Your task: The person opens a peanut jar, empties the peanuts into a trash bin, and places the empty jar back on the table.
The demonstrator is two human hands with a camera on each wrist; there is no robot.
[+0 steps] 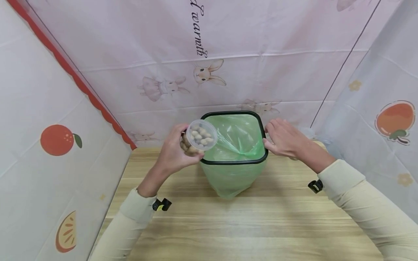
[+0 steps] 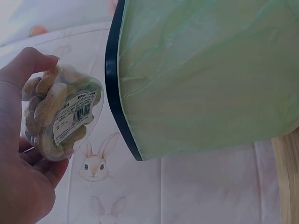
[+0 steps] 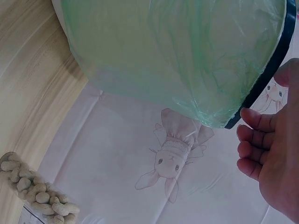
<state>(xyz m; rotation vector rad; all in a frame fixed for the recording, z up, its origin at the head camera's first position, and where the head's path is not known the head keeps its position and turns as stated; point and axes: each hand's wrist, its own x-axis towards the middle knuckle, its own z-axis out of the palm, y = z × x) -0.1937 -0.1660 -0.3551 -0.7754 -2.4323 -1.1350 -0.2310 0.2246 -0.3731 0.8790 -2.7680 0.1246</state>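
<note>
Peanuts (image 2: 50, 100) in a clear plastic tub (image 1: 202, 135), that's what my left hand (image 1: 174, 150) has got, thumb and fingers curled round it, held just off the left side of a black-rimmed bin (image 1: 233, 162). Tub's got a barcode label (image 2: 74, 116). Bin's lined with a green plastic bag (image 1: 243, 132) and standing on a wooden table (image 1: 228, 224). My right hand's (image 1: 284, 139) loose, thumb and fingers apart, tips at the right rim (image 1: 262, 130). More shelled-on peanuts (image 3: 39, 193) lie to the right.

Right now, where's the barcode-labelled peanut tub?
Head view: the peanut tub is in the left hand, at the left side of the black bin rim.
</note>
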